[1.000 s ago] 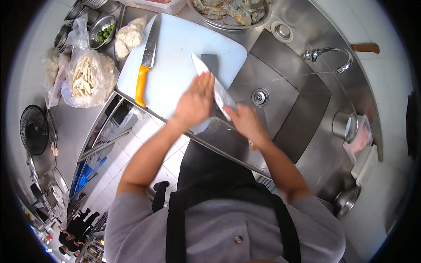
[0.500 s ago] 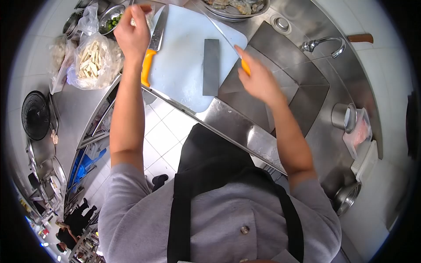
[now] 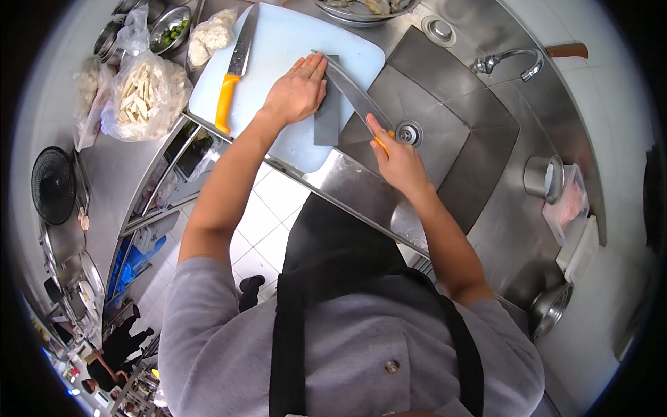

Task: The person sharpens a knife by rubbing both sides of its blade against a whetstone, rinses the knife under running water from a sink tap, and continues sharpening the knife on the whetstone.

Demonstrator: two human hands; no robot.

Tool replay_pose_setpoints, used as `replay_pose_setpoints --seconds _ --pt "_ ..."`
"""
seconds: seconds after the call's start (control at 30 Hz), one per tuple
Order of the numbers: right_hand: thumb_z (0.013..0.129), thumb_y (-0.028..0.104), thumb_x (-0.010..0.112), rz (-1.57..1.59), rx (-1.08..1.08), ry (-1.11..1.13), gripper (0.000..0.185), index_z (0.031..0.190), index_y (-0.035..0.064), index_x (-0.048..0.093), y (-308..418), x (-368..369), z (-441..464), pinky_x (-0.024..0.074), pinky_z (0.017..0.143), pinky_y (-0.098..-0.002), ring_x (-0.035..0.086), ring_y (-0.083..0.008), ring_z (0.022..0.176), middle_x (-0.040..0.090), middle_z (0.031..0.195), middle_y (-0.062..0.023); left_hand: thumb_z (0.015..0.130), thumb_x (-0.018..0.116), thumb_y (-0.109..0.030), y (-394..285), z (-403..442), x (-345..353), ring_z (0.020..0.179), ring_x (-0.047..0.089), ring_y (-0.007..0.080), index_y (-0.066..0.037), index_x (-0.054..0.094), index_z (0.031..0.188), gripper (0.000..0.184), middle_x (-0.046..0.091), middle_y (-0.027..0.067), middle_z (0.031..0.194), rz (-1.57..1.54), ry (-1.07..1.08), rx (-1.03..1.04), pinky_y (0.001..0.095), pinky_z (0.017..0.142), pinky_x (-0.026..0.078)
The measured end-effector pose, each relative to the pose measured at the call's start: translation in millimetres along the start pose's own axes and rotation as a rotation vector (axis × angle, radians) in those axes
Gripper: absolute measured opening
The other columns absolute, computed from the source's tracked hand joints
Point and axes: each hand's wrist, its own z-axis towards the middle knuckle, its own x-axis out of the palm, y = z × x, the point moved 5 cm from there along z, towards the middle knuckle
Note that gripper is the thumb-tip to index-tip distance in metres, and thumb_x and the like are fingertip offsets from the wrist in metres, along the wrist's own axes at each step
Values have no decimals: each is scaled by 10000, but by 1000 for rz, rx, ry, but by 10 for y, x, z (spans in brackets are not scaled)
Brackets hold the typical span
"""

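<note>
My right hand (image 3: 401,163) grips the yellow handle of a kitchen knife (image 3: 356,94), whose blade slants up and left across a grey sharpening stone (image 3: 326,126). My left hand (image 3: 297,94) lies with fingers stretched out, fingertips at the blade's tip end over the upper part of the stone. Whether they press on the steel or just beside it is hard to tell. Under the stone is a pale blue cutting board (image 3: 278,38). A second yellow-handled knife (image 3: 242,47) rests on the board, left of my left hand.
Right of the board is a steel sink (image 3: 445,139) with a tap (image 3: 511,62). Left stand a bag of pale cut strips (image 3: 141,101), a bag of white food (image 3: 210,36) and a bowl of green pieces (image 3: 170,31). A seafood bowl (image 3: 365,12) sits behind.
My left hand has come down and right from above the left side of the board to the stone. The knife in my right hand has lowered onto the stone.
</note>
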Motion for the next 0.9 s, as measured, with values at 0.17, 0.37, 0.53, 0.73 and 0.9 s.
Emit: replay_pose_setpoints --seconds 0.17,0.37,0.53,0.73,0.9 --pt "1054 329 643 41 29 11 547 1586 330 518 -18 -14 -639 558 689 -583 726 -463 768 707 766 -262 1045 539 -231 -553 -487 -49 1466 523 384 130 543 1466 554 536 310 1549 50 -33 58 452 1274 365" --pt "1084 349 600 5 123 106 492 1569 292 541 217 -191 187 545 702 -606 707 -499 808 704 843 -298 996 598 -127 91 110 0 1466 519 395 128 554 1457 528 541 306 1544 35 -14 -14 461 1280 351" --pt "1098 374 574 33 -3 -7 484 1578 338 520 98 -36 -673 548 724 -610 702 -517 833 696 861 -326 967 627 -103 -511 -531 -66 1458 536 386 142 579 1428 524 583 297 1506 -44 -7 29 461 1272 372" --pt "1111 407 544 152 2 21 457 1566 357 529 191 -86 370 557 720 -601 705 -518 844 711 857 -304 1017 527 -192 348 74 68 1450 538 395 122 578 1436 526 561 303 1529 130 -23 -20 449 1280 351" --pt "1106 416 549 6 40 85 455 1557 347 548 147 -45 -61 549 708 -606 699 -514 820 711 859 -286 1005 581 -146 39 -197 24 1466 526 382 113 562 1459 523 551 308 1535 24 1 -29 456 1289 339"
